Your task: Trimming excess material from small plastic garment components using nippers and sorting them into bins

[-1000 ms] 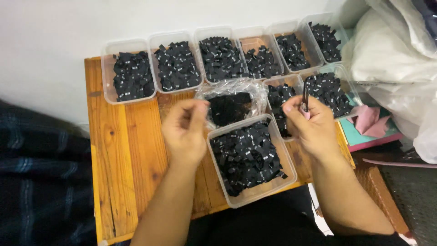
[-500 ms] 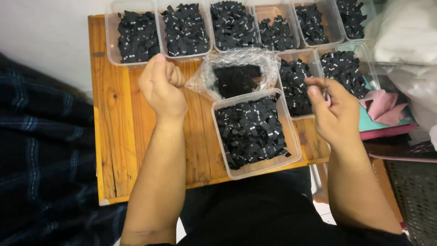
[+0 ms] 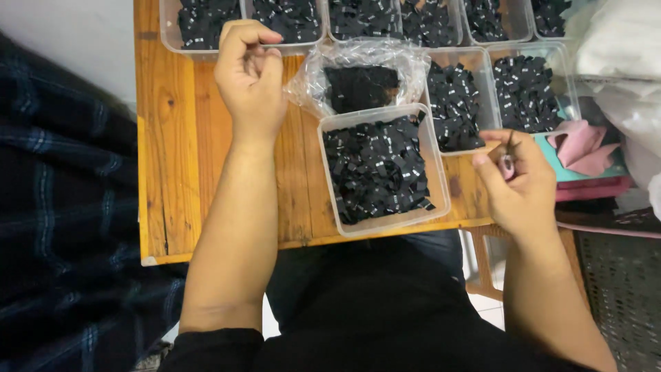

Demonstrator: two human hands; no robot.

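Head view: left hand has been pulled to 11 o'clock, fingers curled narrow, contents can't be told. Right hand, swung out to 3 o'clock, pinches small scissors. The clear tub of black tags sits untouched between both, so 1 snip looks finished.

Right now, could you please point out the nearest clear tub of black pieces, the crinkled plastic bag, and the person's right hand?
Nearest clear tub [image 3: 441,180]: head view, on its right rim.
Crinkled plastic bag [image 3: 310,81]: head view, on its clear left edge.
Right hand [image 3: 520,182]: head view, on the back of the hand.
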